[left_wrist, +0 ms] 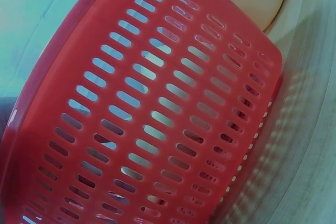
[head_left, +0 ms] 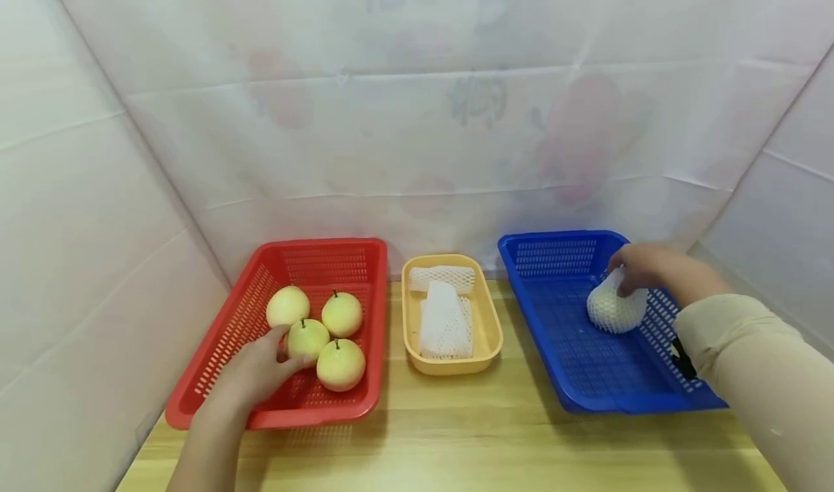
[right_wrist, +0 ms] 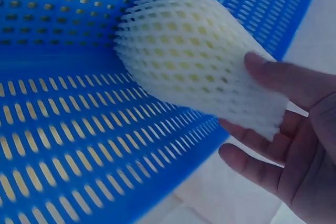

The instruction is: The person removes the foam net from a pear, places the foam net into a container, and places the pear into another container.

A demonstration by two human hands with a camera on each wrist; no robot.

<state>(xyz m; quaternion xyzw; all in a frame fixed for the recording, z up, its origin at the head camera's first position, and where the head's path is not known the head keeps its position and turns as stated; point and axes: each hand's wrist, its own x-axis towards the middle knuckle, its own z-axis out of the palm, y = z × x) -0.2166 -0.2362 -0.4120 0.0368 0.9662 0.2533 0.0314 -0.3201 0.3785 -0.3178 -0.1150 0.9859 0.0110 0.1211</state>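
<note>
Inside the red basket (head_left: 374, 260), my left hand (head_left: 257, 369) has its thumb and fingers around a yellow-green pear (head_left: 308, 338), with other pears (head_left: 341, 365) close about it. The left wrist view is filled by the slotted wall of that basket (left_wrist: 163, 93), so the hand is hidden there. My right hand (head_left: 658, 268) pinches the loose end of a white foam net sleeve (right_wrist: 178, 45) that covers a fruit, its yellowish skin showing through the mesh. This wrapped fruit sits low within the blue basket (head_left: 554, 347), near its right wall.
Between the baskets stands a small yellow tray (head_left: 485, 333) holding several white foam net sleeves (head_left: 446, 318). All three containers are on a wooden table (head_left: 443, 434). Behind and at both sides hang pale cloth walls (head_left: 417, 130). A dark object (head_left: 683, 359) shows by the right sleeve.
</note>
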